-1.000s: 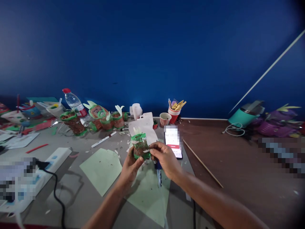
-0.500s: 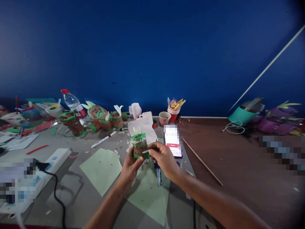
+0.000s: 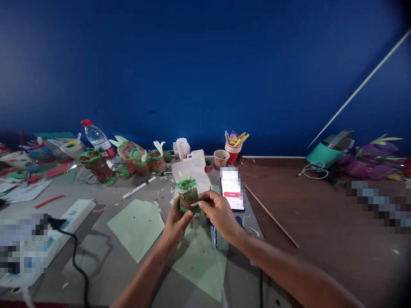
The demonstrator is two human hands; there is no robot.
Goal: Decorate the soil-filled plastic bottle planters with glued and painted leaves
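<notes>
A small brown jar [image 3: 188,197] with green bands at its rim and base is held in my left hand [image 3: 176,222], fingers wrapped round its lower part. Pale strips stick up at its back, and a white strip runs along its upper side. My right hand [image 3: 215,211] pinches a thin white paper strip [image 3: 195,204], its tip against or just in front of the jar's lower side. Blue-handled scissors [image 3: 213,236] lie below my right hand, partly hidden by it. Under both hands is a pale green paper sheet [image 3: 199,265].
Similar brown-green jars [image 3: 158,161], a water bottle [image 3: 98,139], a marker [image 3: 139,188] and another green sheet [image 3: 136,229] lie to the left. A phone [image 3: 233,192], paper cups [image 3: 221,159] and a wooden stick [image 3: 272,217] are right. A power strip [image 3: 72,222] sits front left.
Almost nothing differs. My right hand has shifted very slightly left with the strip, and the whole view has moved by a few pixels. Both hands keep their hold.
</notes>
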